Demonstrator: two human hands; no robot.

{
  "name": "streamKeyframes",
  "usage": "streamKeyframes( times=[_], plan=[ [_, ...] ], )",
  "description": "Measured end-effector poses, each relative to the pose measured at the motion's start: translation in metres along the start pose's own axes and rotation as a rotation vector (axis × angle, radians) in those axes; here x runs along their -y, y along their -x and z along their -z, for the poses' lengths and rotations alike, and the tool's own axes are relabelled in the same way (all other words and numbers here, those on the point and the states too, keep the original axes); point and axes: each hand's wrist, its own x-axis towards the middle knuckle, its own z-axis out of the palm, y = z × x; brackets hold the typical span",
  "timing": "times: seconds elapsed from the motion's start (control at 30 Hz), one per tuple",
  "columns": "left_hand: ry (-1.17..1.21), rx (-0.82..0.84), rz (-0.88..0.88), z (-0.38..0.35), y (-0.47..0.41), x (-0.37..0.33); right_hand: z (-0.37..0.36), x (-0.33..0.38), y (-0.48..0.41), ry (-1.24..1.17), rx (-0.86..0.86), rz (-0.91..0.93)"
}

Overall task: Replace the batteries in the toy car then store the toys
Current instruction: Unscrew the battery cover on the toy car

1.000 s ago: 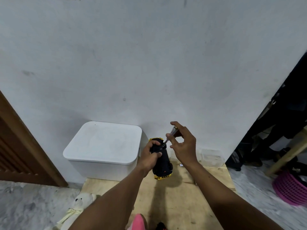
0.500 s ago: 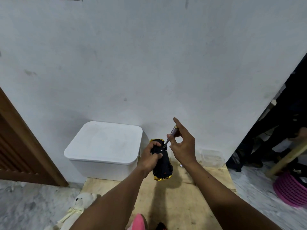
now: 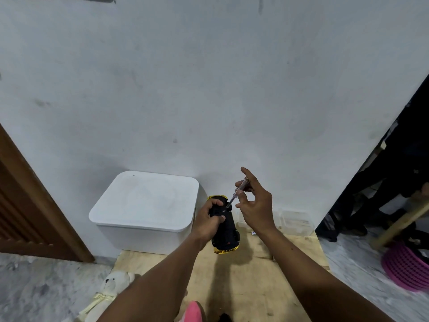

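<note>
Left hand point(image 3: 209, 217) clamped round toy car point(image 3: 224, 226), underside up, held above the board's far edge; right hand point(image 3: 253, 205) pinches screwdriver point(image 3: 236, 194), tip on the underside; probably still at the cover screw; battery swap unconfirmed; teddy bear point(image 3: 109, 291) unstored, white box point(image 3: 145, 205) lidded

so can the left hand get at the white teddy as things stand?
Probably not: the left hand is wrapped around the toy car, bracing it for the screwdriver. The teddy lies on the floor, unobstructed.
</note>
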Motion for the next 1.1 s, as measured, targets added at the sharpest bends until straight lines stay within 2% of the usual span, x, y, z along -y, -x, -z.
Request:
streamKeyframes(
  times=[0.13, 0.33, 0.47, 0.67, 0.87, 1.0, 1.1],
  plan=[
    [-0.005, 0.005, 0.006, -0.001, 0.001, -0.001, 0.000, 0.002, -0.001, 0.010, -0.026, 0.066],
    [-0.016, -0.002, -0.001, 0.000, 0.001, -0.003, 0.000, 0.001, -0.003, -0.014, 0.003, -0.015],
    [-0.001, 0.002, -0.001, 0.000, 0.001, -0.007, 0.000, 0.006, -0.001, 0.031, -0.015, 0.083],
    [0.002, -0.008, -0.006, 0.001, 0.003, -0.007, -0.001, 0.004, -0.001, -0.001, 0.000, 0.005],
    [0.027, -0.018, -0.019, 0.001, 0.005, -0.010, 0.000, 0.008, 0.002, 0.032, -0.044, 0.086],
    [0.042, -0.020, -0.032, 0.002, 0.006, -0.012, -0.001, 0.007, 0.000, 0.005, -0.021, 0.041],
    [0.050, -0.024, -0.030, 0.001, 0.008, -0.015, 0.000, 0.011, 0.001, 0.007, -0.008, 0.075]
  ],
)
